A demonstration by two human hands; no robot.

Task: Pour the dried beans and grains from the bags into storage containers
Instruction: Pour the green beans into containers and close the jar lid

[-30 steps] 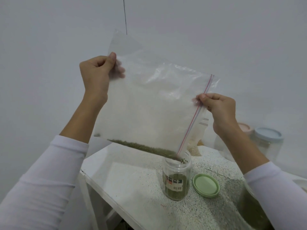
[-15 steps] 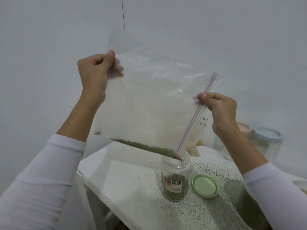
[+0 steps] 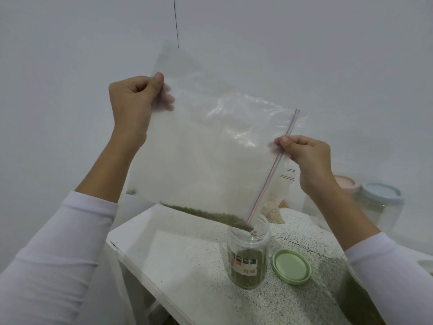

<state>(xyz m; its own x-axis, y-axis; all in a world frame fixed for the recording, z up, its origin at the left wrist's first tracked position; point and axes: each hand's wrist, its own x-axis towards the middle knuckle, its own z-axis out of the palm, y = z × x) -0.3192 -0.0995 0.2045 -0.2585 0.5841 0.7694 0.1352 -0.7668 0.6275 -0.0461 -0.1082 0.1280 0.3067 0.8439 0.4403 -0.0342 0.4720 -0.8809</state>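
A large clear zip bag [image 3: 210, 146] hangs tilted above the table, a thin line of green beans [image 3: 210, 215] along its lower edge. My left hand [image 3: 133, 102] pinches the bag's upper left corner. My right hand [image 3: 304, 156] pinches the zip edge on the right. The bag's lowest corner sits over the mouth of a clear labelled jar [image 3: 248, 256], about half full of green beans, and a few beans drop into it. The jar's green lid [image 3: 291, 266] lies flat just to its right.
The speckled white table [image 3: 182, 277] has its left corner near the jar. Behind the bag stand another bag of pale grains [image 3: 274, 212], a pink-lidded jar [image 3: 344, 184] and a blue-lidded jar [image 3: 379, 202]. A bag of green beans [image 3: 356, 296] lies under my right sleeve.
The line of green beans in the bag has slid toward the lower corner and beans now fall into the jar. Both hands keep their hold, barely moved.
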